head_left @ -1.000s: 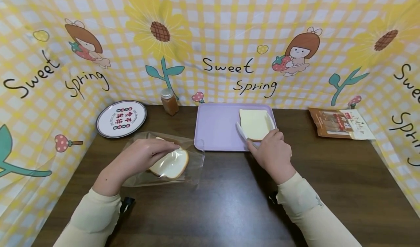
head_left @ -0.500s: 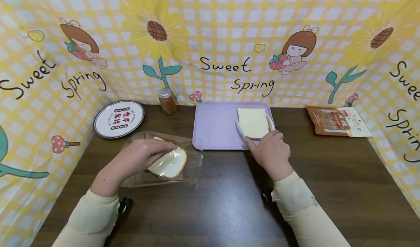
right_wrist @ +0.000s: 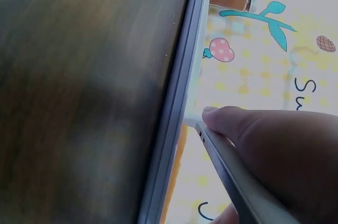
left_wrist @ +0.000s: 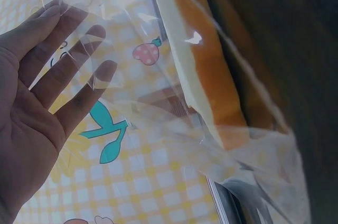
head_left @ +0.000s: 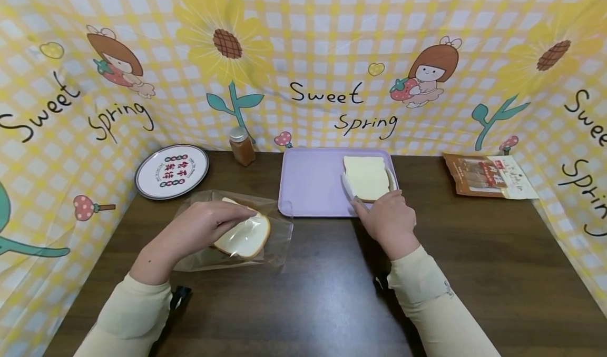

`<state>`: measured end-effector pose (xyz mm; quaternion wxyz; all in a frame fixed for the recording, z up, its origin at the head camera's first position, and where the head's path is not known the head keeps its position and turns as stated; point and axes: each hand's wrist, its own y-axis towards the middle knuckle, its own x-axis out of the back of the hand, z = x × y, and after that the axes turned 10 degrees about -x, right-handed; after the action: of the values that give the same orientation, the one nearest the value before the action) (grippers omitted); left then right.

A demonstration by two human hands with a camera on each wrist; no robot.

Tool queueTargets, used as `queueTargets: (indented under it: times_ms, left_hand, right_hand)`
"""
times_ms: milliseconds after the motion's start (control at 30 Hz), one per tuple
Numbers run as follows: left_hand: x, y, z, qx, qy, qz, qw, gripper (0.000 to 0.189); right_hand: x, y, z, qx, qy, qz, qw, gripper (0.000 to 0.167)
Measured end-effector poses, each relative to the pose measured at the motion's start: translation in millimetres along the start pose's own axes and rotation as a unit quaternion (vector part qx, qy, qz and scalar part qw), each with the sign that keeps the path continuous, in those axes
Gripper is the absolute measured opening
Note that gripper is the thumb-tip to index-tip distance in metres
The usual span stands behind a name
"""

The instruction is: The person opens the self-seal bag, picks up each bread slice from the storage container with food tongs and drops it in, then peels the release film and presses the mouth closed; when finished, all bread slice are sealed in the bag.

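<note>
My left hand (head_left: 204, 222) pinches the clear plastic bag (head_left: 280, 241) near its top, over a crusted slice of bread (head_left: 246, 236) inside it. In the left wrist view, thumb and fingers of the left hand (left_wrist: 37, 102) meet at the film, beside the brown crust of the bread (left_wrist: 211, 71). On the lilac tray (head_left: 308, 183), a square slice of bread (head_left: 365, 178) lies at the right end. My right hand (head_left: 391, 217) grips pale tongs (head_left: 348, 186), their two arms along either side of that slice. The right wrist view shows the tongs (right_wrist: 224, 163) under the thumb.
A patterned plate (head_left: 172, 171) lies at the back left on the dark wooden table (head_left: 303, 294). Near it stands a glass jar (head_left: 243, 147) of brown powder. A brown and white food packet (head_left: 490, 177) is at the right. A checked cloth (head_left: 322, 46) hangs behind.
My right hand has shifted slightly left, and the arms of the tongs now sit at the edges of the slice. The left hand and bag have stayed still. The view moved a little.
</note>
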<state>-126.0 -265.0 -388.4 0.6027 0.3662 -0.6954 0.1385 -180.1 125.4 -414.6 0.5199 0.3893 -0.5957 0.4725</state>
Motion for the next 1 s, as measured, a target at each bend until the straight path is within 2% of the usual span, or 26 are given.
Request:
queueTargets:
  times_ms: [600,767,1000]
  left_hand:
    - [-1.5,-0.1,0.2,-0.011,-0.003,-0.014,0.9998,0.034]
    - [-1.6,0.1,-0.7,-0.014,-0.008,-0.016,0.9997,0.037]
    - [0.5,0.7,-1.3,-0.012,-0.007,-0.015,0.9998,0.034]
  right_hand:
    - [-4,1.3,2,-0.017,0.054,-0.019,0.9982,0.112]
    - [-8,2.9,-2,-0.008,0.073,-0.029,0.9969,0.108]
    - [-12,9.8,-11,0.005,0.064,-0.030,0.9975,0.107]
